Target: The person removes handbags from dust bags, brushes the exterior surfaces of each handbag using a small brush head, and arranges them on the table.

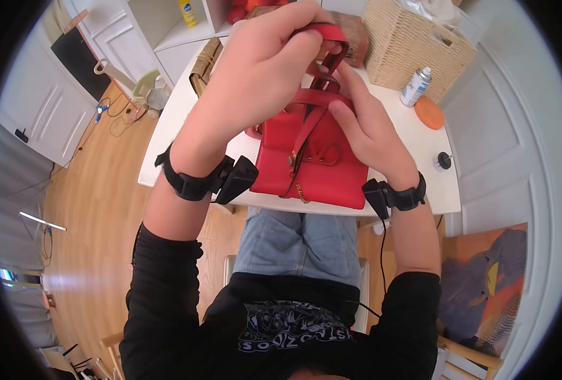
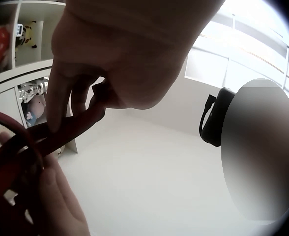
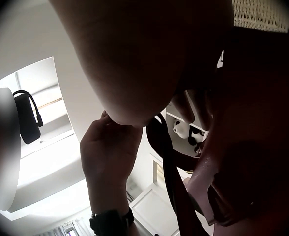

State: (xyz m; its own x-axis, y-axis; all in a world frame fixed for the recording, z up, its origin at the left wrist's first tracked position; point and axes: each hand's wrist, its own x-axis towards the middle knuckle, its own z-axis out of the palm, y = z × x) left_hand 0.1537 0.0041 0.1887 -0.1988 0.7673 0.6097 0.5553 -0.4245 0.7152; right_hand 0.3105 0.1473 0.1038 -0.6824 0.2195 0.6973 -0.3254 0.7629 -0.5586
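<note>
A red handbag (image 1: 331, 183) with a gold chain charm (image 1: 302, 193) stands near the front edge of the white table. My left hand (image 1: 262, 69) is raised over it and grips a red strap (image 1: 338, 39), drawn up in a loop. In the left wrist view, the fingers of that hand (image 2: 115, 61) pinch the strap (image 2: 73, 132) from above. At the bag's upper right, my right hand (image 1: 382, 133) holds its top, thumb in front by the strap's base and fingers reaching behind. Those far fingers are partly hidden by the bag.
On the table (image 1: 420, 174) stand a woven basket (image 1: 407, 44), a spray can (image 1: 416, 87), an orange disc (image 1: 429, 113) and a small black-topped jar (image 1: 443, 161). A brown-gold case (image 1: 205, 65) lies at the back left. White shelves (image 1: 167, 28) rise behind.
</note>
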